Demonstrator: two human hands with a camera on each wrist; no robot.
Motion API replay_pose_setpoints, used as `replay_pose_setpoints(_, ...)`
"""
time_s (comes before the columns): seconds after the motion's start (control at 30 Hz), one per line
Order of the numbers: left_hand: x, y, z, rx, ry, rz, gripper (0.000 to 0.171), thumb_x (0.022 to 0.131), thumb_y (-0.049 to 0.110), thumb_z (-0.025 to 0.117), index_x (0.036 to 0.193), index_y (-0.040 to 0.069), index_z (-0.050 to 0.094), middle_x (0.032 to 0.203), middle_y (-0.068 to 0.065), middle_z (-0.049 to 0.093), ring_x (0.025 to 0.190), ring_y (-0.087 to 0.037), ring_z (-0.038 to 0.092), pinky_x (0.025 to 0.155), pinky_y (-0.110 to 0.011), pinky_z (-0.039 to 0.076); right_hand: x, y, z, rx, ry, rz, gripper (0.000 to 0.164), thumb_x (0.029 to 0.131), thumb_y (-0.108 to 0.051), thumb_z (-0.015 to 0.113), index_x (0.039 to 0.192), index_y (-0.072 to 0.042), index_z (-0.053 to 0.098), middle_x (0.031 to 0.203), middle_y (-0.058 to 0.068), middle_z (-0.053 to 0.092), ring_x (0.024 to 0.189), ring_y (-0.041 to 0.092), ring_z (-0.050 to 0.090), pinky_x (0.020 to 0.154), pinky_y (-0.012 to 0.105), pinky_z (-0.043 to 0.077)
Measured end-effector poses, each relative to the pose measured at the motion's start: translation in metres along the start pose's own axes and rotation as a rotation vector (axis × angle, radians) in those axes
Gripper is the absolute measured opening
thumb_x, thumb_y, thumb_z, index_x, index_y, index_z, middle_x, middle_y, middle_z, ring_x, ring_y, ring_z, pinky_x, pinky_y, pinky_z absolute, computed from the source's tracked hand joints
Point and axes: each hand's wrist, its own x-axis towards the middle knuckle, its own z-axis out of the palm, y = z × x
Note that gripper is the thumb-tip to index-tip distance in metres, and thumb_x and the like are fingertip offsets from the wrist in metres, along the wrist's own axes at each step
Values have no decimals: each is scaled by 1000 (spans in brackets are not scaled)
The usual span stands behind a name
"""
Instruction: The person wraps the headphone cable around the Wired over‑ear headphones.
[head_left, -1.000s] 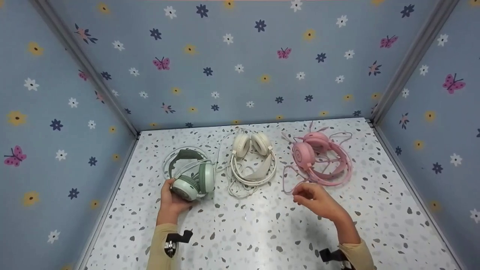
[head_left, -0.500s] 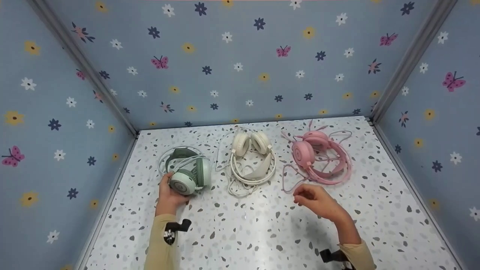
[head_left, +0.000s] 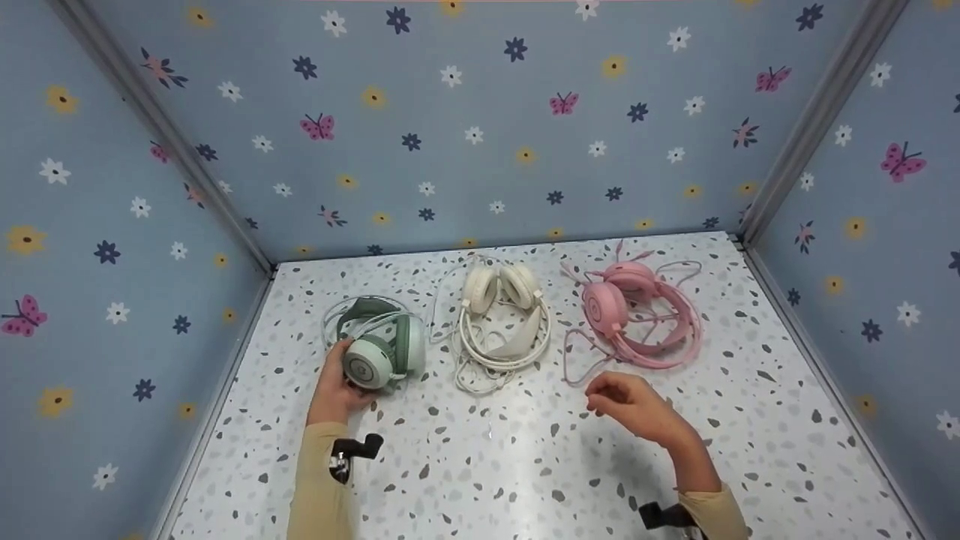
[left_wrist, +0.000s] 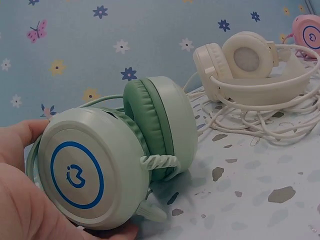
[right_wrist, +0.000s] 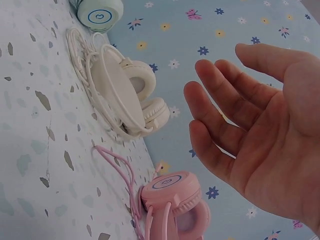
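On the left of the table, my left hand [head_left: 334, 388] grips the near ear cup of a pair of pale green headphones [head_left: 367, 361]. In the left wrist view the thumb and fingers wrap the edge of that cup [left_wrist: 95, 170], which bears a blue ring logo. White headphones [head_left: 504, 322] lie in the middle with their cable coiled under the headband. To the right lie pink headphones [head_left: 606, 307] with cat-ear points. My right hand [head_left: 637, 405] hovers in front of the pink pair, holding nothing, its fingers loosely curled.
The speckled white table [head_left: 480, 465] is enclosed by blue flowered panels [head_left: 450, 135] at the back and both sides. Grey metal posts [head_left: 817, 112] stand at the back corners. A loop of pink cable [head_left: 574, 360] reaches toward the right hand.
The green headphones have shifted slightly left and turned, so the near cup's round face shows more. My left hand has stayed on them. My right hand has hardly moved.
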Motion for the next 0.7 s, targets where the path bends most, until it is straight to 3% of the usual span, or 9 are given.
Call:
replay_pose_setpoints(0.07, -2, 1, 1, 95, 59, 25, 78, 81, 51, 72, 139, 11, 39, 120, -8, 50, 105, -23, 52, 88, -42, 45, 0, 1, 1, 2, -1, -1, 8, 98, -5, 57, 101, 0, 63, 93, 21, 64, 83, 39, 62, 70, 29, 50)
replay_pose_setpoints(0.17, 0, 1, -1, 207, 110, 53, 77, 81, 54, 71, 134, 7, 42, 109, -5, 52, 89, -15, 52, 73, -29, 46, 0, 2, 2, 5, -9, -11, 8, 98, -5, 57, 101, 0, 63, 92, 21, 64, 82, 33, 63, 70, 30, 51)
replay_pose_setpoints(0.33, 11, 4, -10, 217, 89, 83, 83, 79, 54, 75, 135, 4, 41, 108, -5, 51, 86, -13, 54, 73, -28, 49, 1, 2, 3, 1, -12, -34, 8, 98, -4, 56, 100, 0, 63, 92, 23, 65, 81, 33, 63, 71, 30, 51)
replay_pose_setpoints(0.4, 6, 2, -9, 276, 100, 116, 81, 81, 58, 71, 134, 3, 42, 107, -4, 51, 81, -12, 52, 71, -26, 48, 1, 2, 4, 1, -15, -35, 8, 98, -5, 56, 100, 0, 63, 92, 24, 65, 82, 38, 63, 71, 30, 51)
replay_pose_setpoints(0.47, -2, -1, -6, 381, 126, 161, 81, 84, 62, 63, 136, 3, 43, 111, -6, 50, 86, -13, 51, 78, -26, 45, 2, 1, 5, 1, -22, -28, 8, 99, -5, 56, 100, -1, 63, 93, 24, 65, 83, 39, 62, 71, 30, 51)
replay_pose_setpoints(0.57, -19, -8, -1, 580, 189, 254, 92, 89, 67, 49, 145, -4, 34, 133, -20, 45, 117, -26, 46, 104, -34, 30, 2, 4, 6, -4, -29, -12, 8, 99, -5, 56, 101, -1, 63, 93, 23, 65, 82, 32, 64, 72, 30, 51)
replay_pose_setpoints(0.63, -24, -12, -2, 634, 191, 312, 97, 92, 67, 43, 150, -8, 21, 150, -25, 26, 139, -33, 23, 114, -40, 12, 3, 11, 7, 1, -31, -1, 9, 99, -5, 56, 101, 0, 63, 94, 24, 65, 82, 27, 64, 72, 31, 52)
replay_pose_setpoints(0.7, -26, -16, -4, 666, 205, 366, 100, 93, 67, 39, 150, -10, 10, 156, -27, 11, 144, -36, 7, 116, -42, 3, 5, 20, 8, 8, -34, 10, 9, 99, -6, 57, 102, 0, 63, 94, 24, 65, 81, 21, 64, 73, 32, 52)
